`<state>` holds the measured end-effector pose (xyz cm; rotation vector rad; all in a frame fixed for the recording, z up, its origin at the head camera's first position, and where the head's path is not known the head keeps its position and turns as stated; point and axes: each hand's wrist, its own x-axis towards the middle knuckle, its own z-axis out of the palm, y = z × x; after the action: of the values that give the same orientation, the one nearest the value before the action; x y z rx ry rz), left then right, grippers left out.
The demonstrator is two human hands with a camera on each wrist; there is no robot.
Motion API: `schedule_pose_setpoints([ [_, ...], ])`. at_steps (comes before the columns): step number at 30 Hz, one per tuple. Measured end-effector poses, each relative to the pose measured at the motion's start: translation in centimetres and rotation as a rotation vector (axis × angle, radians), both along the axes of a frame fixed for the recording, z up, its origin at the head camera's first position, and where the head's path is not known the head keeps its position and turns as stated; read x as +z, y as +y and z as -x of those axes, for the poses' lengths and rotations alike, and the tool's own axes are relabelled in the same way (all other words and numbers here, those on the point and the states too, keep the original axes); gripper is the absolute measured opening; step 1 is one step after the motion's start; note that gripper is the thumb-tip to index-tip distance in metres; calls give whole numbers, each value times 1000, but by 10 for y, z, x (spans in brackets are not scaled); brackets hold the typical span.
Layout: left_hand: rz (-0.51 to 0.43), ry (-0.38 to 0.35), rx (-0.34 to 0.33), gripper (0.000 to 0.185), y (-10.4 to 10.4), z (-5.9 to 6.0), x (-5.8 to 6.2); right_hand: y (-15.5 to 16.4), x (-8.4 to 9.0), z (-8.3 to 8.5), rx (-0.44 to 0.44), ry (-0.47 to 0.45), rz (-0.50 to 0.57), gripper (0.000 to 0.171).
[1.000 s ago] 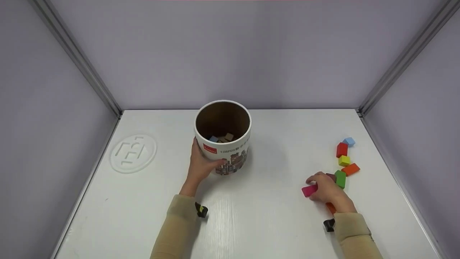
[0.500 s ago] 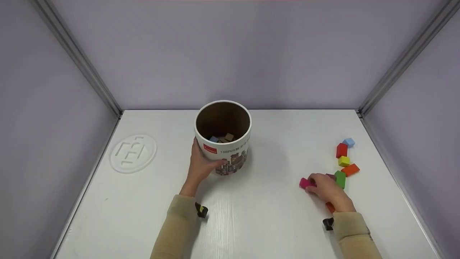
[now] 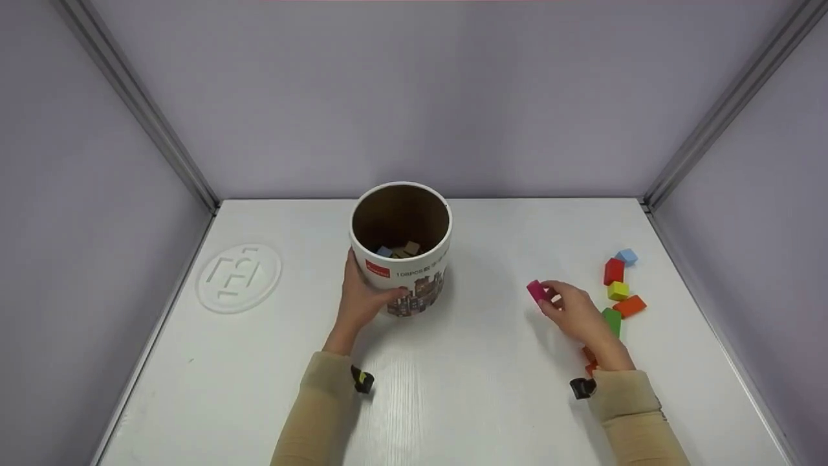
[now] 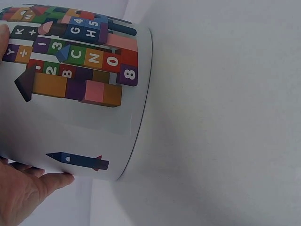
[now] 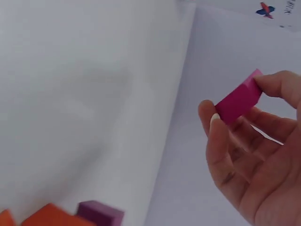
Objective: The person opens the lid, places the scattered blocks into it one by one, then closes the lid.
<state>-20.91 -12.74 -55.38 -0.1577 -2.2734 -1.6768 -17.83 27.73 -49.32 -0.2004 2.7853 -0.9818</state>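
Note:
A round white bucket with printed block pictures stands upright near the middle of the table, its top uncovered. Several blocks, one blue among them, lie at its bottom. My left hand grips the near left side of the bucket, thumb across the front. In the left wrist view, fingers curve round the printed wall. Above the table, my right hand pinches a magenta block between thumb and fingertips, to the right of the bucket.
At the right lie a light blue block, a red block, a yellow block, an orange block and a green block. A purple block shows in the right wrist view. A clear embossed disc lies at the left.
My right hand has lifted the magenta block off the table and carried it up and leftward, away from the other blocks. My left hand stays on the bucket.

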Motion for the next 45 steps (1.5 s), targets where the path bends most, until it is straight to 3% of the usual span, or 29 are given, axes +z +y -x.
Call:
schedule_pose_setpoints([
  [4,-7,-1,-7,132,-1,-1,0,-17,17,6,42,122,68,45],
  [14,0,-4,-4,131,-1,-1,-1,-71,69,18,159,549,188,35],
  [18,7,0,3,131,-1,-1,-1,-95,88,23,203,657,207,31],
  [23,18,-16,9,132,0,-2,0,-123,106,29,241,719,193,28],
  [28,-5,-9,-5,131,1,-1,-1,-144,112,36,268,764,154,25],
  [38,31,-13,15,131,0,-2,1,-172,107,50,310,775,80,24],
  [45,9,8,2,130,1,-2,3,-182,98,56,291,743,23,22],
])
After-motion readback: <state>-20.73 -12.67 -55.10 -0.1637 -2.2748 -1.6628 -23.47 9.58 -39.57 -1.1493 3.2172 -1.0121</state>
